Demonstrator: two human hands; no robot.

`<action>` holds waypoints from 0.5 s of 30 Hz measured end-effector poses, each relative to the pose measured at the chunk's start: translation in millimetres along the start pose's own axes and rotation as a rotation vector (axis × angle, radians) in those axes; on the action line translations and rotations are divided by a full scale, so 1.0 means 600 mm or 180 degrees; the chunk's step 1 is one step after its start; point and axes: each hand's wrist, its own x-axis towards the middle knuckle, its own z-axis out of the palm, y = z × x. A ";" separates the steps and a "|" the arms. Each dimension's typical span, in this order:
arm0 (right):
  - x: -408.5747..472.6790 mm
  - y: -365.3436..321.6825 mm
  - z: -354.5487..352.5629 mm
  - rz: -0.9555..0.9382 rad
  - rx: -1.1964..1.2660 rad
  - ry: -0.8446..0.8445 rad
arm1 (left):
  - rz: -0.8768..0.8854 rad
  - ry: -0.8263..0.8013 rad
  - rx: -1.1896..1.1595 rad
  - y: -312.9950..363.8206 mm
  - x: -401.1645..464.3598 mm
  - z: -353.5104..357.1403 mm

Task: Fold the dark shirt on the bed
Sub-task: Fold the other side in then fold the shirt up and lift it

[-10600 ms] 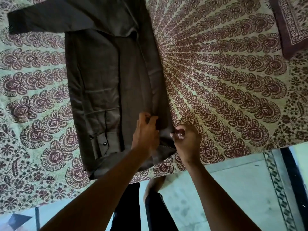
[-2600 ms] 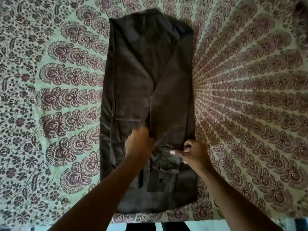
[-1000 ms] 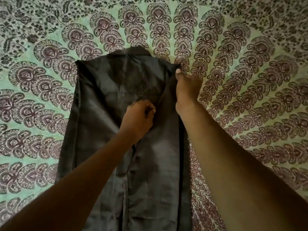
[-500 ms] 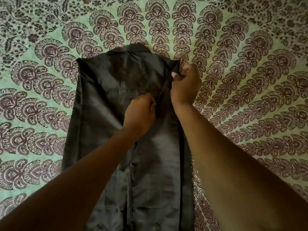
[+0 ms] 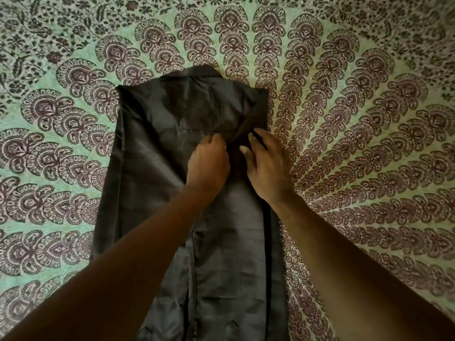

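Dark shirt [image 5: 157, 153] on patterned bedspread [image 5: 357, 124]

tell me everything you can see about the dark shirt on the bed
The dark grey-brown woven shirt lies flat as a long narrow panel, sides folded inward, collar at the far end, on the green-and-maroon patterned bedspread. The left hand pinches fabric mid-chest; the right hand presses the right fold.

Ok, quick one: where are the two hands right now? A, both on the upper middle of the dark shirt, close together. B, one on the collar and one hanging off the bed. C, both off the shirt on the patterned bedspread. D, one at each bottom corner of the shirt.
A: the left hand and right hand sit side by side on the dark shirt, below its collar end.
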 end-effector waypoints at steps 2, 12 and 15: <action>-0.001 -0.004 -0.004 -0.0011 -0.0032 -0.0208 | -0.0078 -0.0024 -0.0114 0.004 -0.002 -0.004; -0.032 -0.010 0.009 -0.0143 -0.0139 -0.0193 | -0.0145 0.0056 -0.0339 0.002 -0.009 0.004; -0.046 -0.011 -0.010 -0.0201 0.0203 0.0186 | 0.0159 0.0513 -0.0027 0.006 -0.054 0.004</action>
